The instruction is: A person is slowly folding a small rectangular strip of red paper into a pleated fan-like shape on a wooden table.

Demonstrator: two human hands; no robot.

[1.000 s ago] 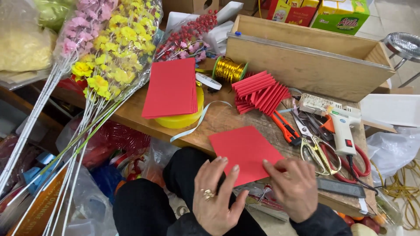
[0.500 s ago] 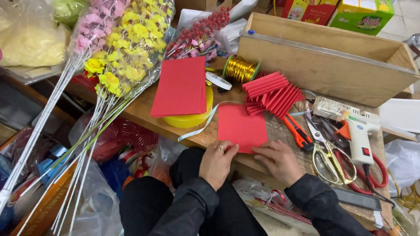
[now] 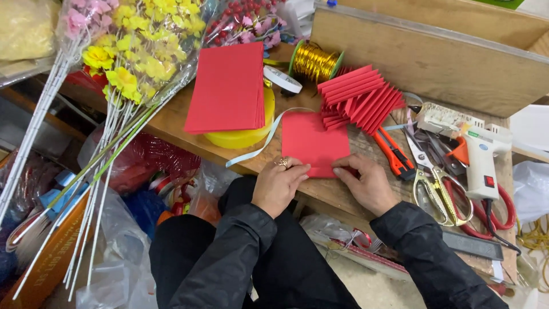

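Note:
A red paper sheet (image 3: 313, 140) lies flat on the wooden table (image 3: 189, 140) just in front of me. My left hand (image 3: 278, 184), with a ring on it, pinches the sheet's near edge at the left. My right hand (image 3: 366, 183) pinches the same edge at the right, where a narrow strip looks folded up. Behind the sheet rests a pile of accordion-folded red papers (image 3: 359, 102). A stack of flat red sheets (image 3: 227, 87) sits on a yellow round tub (image 3: 243, 137) to the left.
Right of my hands lie an orange box cutter (image 3: 393, 155), gold-handled scissors (image 3: 440, 194) and a white glue gun (image 3: 481, 160). A gold wire spool (image 3: 314, 62) and a tape roll (image 3: 282, 79) stand behind. A wooden box (image 3: 434, 63) fills the back. Wrapped artificial flowers (image 3: 137, 51) lean at left.
The red sheet moved from the table's near edge further onto the table, towards the folded pile. Both hands went from flat on it to pinching its near edge.

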